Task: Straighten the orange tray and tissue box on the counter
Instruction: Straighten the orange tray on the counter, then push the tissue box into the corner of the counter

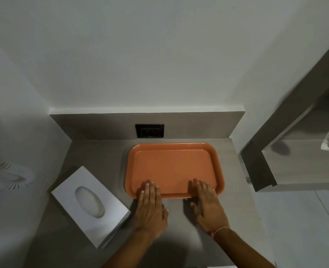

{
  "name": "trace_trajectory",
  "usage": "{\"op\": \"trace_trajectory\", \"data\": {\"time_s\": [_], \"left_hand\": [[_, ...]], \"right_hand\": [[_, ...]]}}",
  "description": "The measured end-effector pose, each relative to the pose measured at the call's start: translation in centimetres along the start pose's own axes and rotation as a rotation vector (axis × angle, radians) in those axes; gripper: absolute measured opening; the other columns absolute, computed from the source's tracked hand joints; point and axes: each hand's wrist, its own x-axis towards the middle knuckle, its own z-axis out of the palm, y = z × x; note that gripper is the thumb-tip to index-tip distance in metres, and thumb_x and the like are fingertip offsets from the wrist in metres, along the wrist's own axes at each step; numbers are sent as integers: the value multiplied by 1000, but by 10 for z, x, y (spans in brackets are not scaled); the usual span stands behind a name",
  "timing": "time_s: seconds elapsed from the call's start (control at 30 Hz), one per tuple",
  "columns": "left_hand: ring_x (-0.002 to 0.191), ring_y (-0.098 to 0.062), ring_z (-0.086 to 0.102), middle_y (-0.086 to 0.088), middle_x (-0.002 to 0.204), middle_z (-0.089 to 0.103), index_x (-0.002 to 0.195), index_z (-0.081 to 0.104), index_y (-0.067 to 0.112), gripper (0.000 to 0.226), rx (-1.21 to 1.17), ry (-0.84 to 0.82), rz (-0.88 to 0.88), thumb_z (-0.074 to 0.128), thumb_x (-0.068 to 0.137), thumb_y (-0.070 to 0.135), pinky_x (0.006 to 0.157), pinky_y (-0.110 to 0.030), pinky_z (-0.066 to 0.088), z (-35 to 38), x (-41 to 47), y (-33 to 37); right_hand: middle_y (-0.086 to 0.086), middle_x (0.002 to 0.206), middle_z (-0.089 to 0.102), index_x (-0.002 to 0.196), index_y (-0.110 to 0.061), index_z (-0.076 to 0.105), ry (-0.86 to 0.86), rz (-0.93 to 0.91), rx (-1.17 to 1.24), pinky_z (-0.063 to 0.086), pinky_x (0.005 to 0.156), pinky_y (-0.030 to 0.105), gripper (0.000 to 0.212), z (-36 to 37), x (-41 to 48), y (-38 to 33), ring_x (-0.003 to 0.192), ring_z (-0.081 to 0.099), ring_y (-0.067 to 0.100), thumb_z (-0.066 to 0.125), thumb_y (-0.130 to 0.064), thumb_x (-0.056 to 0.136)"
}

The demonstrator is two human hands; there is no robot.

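An empty orange tray [173, 167] lies flat on the grey counter [94, 151], near the back wall and roughly square to it. My left hand [150, 206] rests palm down with its fingertips on the tray's near rim at the left. My right hand [208, 204] lies the same way on the near rim at the right. Both hands are flat with fingers extended, gripping nothing. A white tissue box [91, 206] with an oval opening sits on the counter's left front, turned at an angle to the counter edge, apart from both hands.
A black wall socket [149, 130] sits in the backsplash behind the tray. A grey wooden cabinet [295, 151] stands to the right, past the counter's right edge. A white ribbed round object [11, 175] lies at the far left, off the counter.
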Motion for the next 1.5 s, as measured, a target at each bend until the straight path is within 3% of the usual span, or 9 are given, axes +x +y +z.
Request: {"op": "trace_trajectory", "data": {"time_s": [0.17, 0.4, 0.87, 1.03, 1.13, 1.27, 1.37, 1.5], "left_hand": [[147, -30, -16, -17, 159, -15, 145, -13, 4, 78, -1, -88, -29, 22, 92, 50, 122, -44, -6, 13, -13, 3], [147, -26, -15, -13, 160, -13, 146, -13, 8, 82, -46, -90, -18, 23, 89, 55, 122, -43, -3, 15, 1, -5], [147, -23, -17, -9, 160, -13, 147, -10, 10, 77, -50, -48, 91, 19, 92, 54, 121, -39, -6, 4, 22, -24], [146, -16, -15, -1, 159, -12, 148, -11, 17, 71, -213, 173, -79, 13, 92, 53, 119, -35, -3, -13, -4, -64], [148, -20, 2, -4, 160, 1, 150, 4, 12, 72, -279, 274, -249, 15, 91, 53, 120, -35, 8, -18, -34, -108], [147, -32, 15, -17, 159, 13, 147, 13, 3, 71, -331, 259, -475, 38, 95, 43, 120, -44, 22, -14, -68, -152], [147, -33, 12, -19, 160, 9, 148, 6, 3, 70, -384, 240, -579, 36, 96, 40, 119, -43, 17, -11, -80, -167], [148, -30, 6, -17, 161, 5, 148, -1, 6, 69, -456, 208, -662, 29, 97, 42, 120, -40, 8, -11, -86, -175]], "right_hand": [[4, 159, -17, 147, -17, -21, -107, -43, -216, -17, 116, 36, 72, 15, -13, 11, 143, -24, 21, 19, -50, 97], [7, 159, -14, 149, -14, -13, -95, -59, -228, -15, 115, 39, 72, 12, 4, 12, 146, -18, 26, 28, -42, 97], [4, 155, -25, 145, -15, -24, -128, -8, -251, -16, 115, 38, 72, 2, 19, 5, 142, -26, 24, 23, -43, 100], [-2, 158, -19, 150, -22, -19, -99, -158, -73, -13, 116, 31, 70, 4, 29, -38, 148, -17, 18, 27, -41, 101], [-10, 159, -16, 150, -31, -18, -120, -318, 33, -9, 116, 28, 70, 18, 45, -93, 146, -16, 11, 30, -44, 101], [-5, 158, -16, 148, -28, -17, -198, -531, 28, -9, 116, 27, 67, 41, 64, -172, 147, -13, 13, 26, -47, 100], [4, 163, -7, 153, -18, -6, -266, -624, -20, -2, 121, 32, 64, 54, 78, -213, 150, -5, 19, 25, -42, 102], [7, 164, -8, 153, -13, -6, -339, -694, -70, -5, 121, 30, 63, 63, 97, -239, 151, -7, 20, 28, -33, 103]]}}
